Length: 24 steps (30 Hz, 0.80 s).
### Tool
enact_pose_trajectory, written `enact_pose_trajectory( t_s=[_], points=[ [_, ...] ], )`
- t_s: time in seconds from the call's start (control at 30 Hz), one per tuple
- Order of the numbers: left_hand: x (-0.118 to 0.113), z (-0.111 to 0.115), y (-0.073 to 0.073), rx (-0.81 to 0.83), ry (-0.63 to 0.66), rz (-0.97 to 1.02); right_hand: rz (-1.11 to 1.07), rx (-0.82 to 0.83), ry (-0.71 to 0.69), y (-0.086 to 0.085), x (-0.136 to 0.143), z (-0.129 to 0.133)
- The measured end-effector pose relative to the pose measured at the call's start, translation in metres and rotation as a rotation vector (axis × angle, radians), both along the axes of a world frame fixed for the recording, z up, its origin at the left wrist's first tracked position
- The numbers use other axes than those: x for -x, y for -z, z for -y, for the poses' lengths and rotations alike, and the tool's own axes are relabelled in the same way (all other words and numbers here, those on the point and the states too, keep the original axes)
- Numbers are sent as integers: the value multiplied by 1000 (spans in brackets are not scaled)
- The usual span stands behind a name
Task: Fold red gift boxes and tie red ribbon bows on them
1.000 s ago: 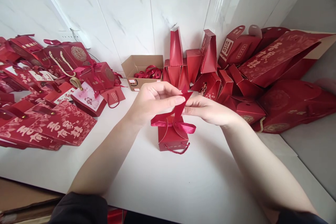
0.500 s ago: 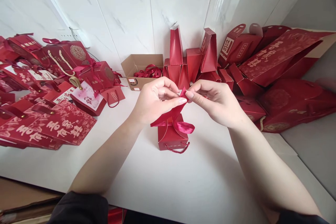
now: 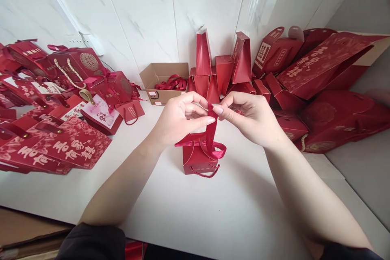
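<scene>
A small red gift box (image 3: pixel 199 161) stands on the white table in front of me, with a twisted red cord handle (image 3: pixel 205 174) hanging down its near side. From its top rises a red satin ribbon (image 3: pixel 211 134), with a loop bulging out to the right of the box. My left hand (image 3: pixel 187 120) has thumb and fingers closed at the ribbon's upper part. Close beside it, my right hand (image 3: pixel 248 118) pinches the ribbon's top between thumb and forefinger. Both hands hover above the box.
Behind the hands sits a cardboard box (image 3: pixel 164 96) of loose red ribbons. Red cartons (image 3: pixel 224 74) stand by the tiled wall. Finished-looking red gift bags (image 3: pixel 81 142) crowd the left; larger red bags (image 3: pixel 329 63) lean at the right.
The ribbon's raised part now hangs straighter and reaches down in front of the box top, crossing the right-hand loop. My hands have barely moved.
</scene>
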<state>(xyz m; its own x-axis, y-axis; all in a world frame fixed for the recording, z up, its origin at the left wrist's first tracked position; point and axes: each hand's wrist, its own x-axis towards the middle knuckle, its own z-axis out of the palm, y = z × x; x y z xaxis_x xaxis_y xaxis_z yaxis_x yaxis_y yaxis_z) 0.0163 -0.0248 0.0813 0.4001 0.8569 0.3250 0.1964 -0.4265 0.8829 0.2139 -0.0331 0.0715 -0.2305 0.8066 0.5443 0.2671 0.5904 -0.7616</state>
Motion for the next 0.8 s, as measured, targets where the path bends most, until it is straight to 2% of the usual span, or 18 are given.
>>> enact_pose_trajectory(
  t_s=[0.2,0.4,0.57,0.67,0.8],
  points=[
    [2,0,-1,-14,-20,-9,-11,26,11,0,-2,-3],
    [2,-1,-1,-1,-35,15,38,89,-44,-1,-2,-2],
    [1,-1,-2,21,-16,47,22,39,-61,-1,3,-2],
    [3,-3,-2,54,-24,45,-44,-6,-56,-10,6,-5],
    [5,-6,-2,103,49,34,-49,-105,-16,-37,12,-8]
  ],
)
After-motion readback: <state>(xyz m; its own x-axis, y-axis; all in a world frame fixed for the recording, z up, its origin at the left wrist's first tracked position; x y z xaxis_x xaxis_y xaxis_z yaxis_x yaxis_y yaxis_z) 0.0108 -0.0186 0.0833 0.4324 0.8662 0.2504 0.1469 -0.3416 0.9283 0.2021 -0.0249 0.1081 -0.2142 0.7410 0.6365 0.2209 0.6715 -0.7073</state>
